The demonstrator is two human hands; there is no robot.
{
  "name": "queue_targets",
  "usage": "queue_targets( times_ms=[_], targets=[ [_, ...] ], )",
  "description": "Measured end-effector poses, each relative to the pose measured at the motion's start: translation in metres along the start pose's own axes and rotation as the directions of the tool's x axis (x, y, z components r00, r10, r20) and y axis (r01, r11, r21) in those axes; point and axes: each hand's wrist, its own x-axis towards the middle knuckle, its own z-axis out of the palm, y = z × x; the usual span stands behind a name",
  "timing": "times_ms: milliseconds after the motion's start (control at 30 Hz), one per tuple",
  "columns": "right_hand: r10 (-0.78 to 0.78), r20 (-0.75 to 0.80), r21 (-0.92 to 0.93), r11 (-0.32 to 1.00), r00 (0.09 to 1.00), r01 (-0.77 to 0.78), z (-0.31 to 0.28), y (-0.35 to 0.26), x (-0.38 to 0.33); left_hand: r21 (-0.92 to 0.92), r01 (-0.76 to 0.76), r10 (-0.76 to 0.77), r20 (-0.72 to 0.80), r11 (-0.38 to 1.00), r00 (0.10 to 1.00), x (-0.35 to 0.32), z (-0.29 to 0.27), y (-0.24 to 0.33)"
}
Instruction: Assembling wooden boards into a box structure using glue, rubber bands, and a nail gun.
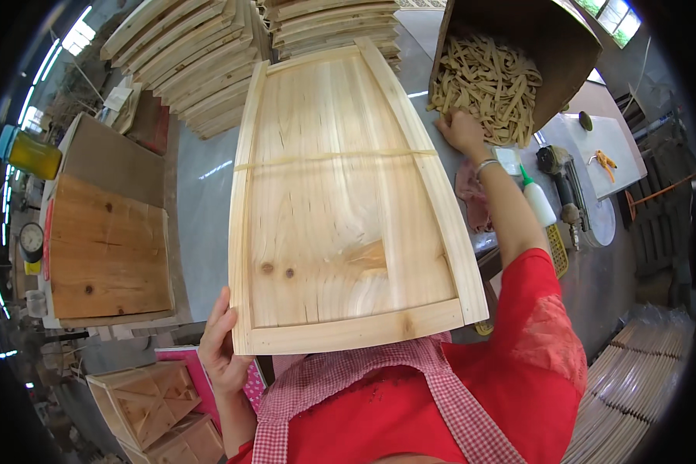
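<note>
At a grey worktable in a workshop, a person in red and a checked apron reaches forward with the right hand, elbow bent outward, wrist at the mouth of a brown carton toward the table's far right corner. The fingers meet a heap of tan bands; whether they have closed on one cannot be told. The left hand, low and near the body, grips the near left corner of a framed wooden panel, fingers up along its outer side, part of the palm hidden by the frame. The panel stretches from the apron across the table's middle, its far end near stacked panels by the far edge, a single band running across its face. Bare tabletop opens to its left, as far as a brown board at the left edge; to its right, a narrower strip leads to a pink cloth and a white bottle. The right hand is clear of the panel, just beyond its right rail.
</note>
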Motion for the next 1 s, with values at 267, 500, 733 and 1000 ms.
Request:
queue_targets(
  times_ms=[267, 500, 733, 1000],
  targets=[
    [-0.207, 0.074, -0.138, 0.967, 0.976, 0.215, 0.000, -0.011, -0.039, -0.053, 0.055, -0.056, -0.017, 0.997, 0.998, 0.002, 0.004, 0.001],
    [-0.295, -0.073, 0.273, 0.913, 0.953, 0.303, -0.089, -0.007, -0.077, -0.076, 0.032, -0.033, -0.015, 0.997, 0.999, 0.009, 0.006, 0.005],
    [0.051, -0.421, 0.161, 0.987, 0.906, 0.020, -0.160, -0.013, 0.017, -0.220, -0.018, 0.002, -0.073, 0.975, 0.997, 0.015, 0.020, 0.014],
    [0.021, -0.513, 0.300, 0.941, 0.858, 0.157, -0.200, -0.067, 0.070, -0.169, 0.080, -0.131, -0.312, 0.982, 0.941, -0.033, -0.009, 0.021]
  ],
)
